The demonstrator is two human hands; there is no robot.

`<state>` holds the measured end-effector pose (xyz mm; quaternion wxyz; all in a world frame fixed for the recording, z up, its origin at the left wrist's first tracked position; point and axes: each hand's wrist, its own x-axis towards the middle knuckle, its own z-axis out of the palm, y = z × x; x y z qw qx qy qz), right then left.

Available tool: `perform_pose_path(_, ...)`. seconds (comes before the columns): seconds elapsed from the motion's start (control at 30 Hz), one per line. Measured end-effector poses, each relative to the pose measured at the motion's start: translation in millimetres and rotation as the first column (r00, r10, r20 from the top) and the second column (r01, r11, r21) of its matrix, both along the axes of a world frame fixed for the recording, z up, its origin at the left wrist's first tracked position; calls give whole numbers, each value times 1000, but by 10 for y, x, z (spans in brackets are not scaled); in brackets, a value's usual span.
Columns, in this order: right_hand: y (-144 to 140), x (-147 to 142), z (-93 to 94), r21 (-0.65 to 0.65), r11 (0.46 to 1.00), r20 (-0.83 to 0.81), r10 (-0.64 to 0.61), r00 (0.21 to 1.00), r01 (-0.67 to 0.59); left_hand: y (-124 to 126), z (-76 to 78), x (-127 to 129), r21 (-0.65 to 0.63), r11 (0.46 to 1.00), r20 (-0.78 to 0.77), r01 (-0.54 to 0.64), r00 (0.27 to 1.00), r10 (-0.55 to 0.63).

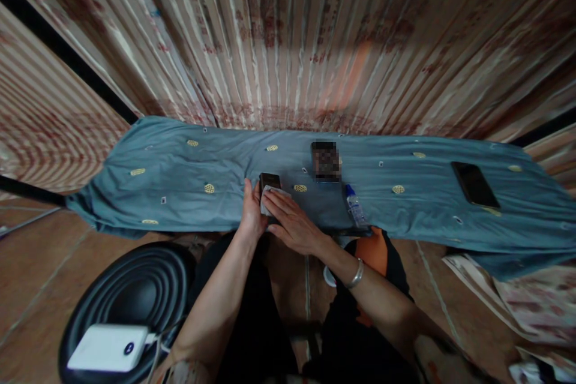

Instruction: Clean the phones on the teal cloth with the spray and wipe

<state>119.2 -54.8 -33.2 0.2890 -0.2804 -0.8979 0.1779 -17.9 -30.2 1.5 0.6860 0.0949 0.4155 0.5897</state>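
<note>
While the left hand (pixel 253 207) holds the dark block (pixel 270 179) along its left side, the fingers of the right hand (pixel 292 219) lie almost straight over a pale cloth (pixel 266 203), pressing it to the block; whether they also pinch the cloth, I cannot tell. The block is left of the clear bottle (pixel 354 206), on the blue-green sheet (pixel 234 207). The work with the cloth looks under way: the block's far end is bare, its near part covered. How much is done or left cannot be judged.

The bottle has its blue cap (pixel 350 190) on; whether it holds liquid is unclear. Beyond the bottle and to its left is a blurred dark item (pixel 326 162), contents untellable. Well right of the bottle lies a phone (pixel 474 185). Far left of the bottle, nearer the person, a white power bank (pixel 105 348) rests on a black ringed object (pixel 130 294), perhaps a basin.
</note>
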Motion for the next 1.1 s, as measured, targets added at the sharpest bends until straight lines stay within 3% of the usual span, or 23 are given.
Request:
perform_pose_path(0.27, 230, 106, 52, -47, 981, -34, -192, 981, 190, -68, -120, 215, 239, 968, -180, 75, 983, -31)
perform_pose_path(0.43, 312, 121, 58, -122, 962, -93, -256, 962, 244, -54, -161, 243, 198, 978, -153, 71, 987, -41)
perform_pose_path(0.67, 339, 152, -11, -231, 919, -150, -357, 922, 318, -64, -29, 221, 190, 979, -98, 73, 994, -55)
perform_pose_path(0.83, 263, 86, -30, -135, 951, -120, -293, 949, 276, -74, -23, 251, 199, 976, -104, 92, 992, -72)
perform_pose_path(1.1, 58, -65, 2, -48, 993, -63, -114, 992, 111, 36, -58, 120, 164, 986, -148, -11, 988, 36)
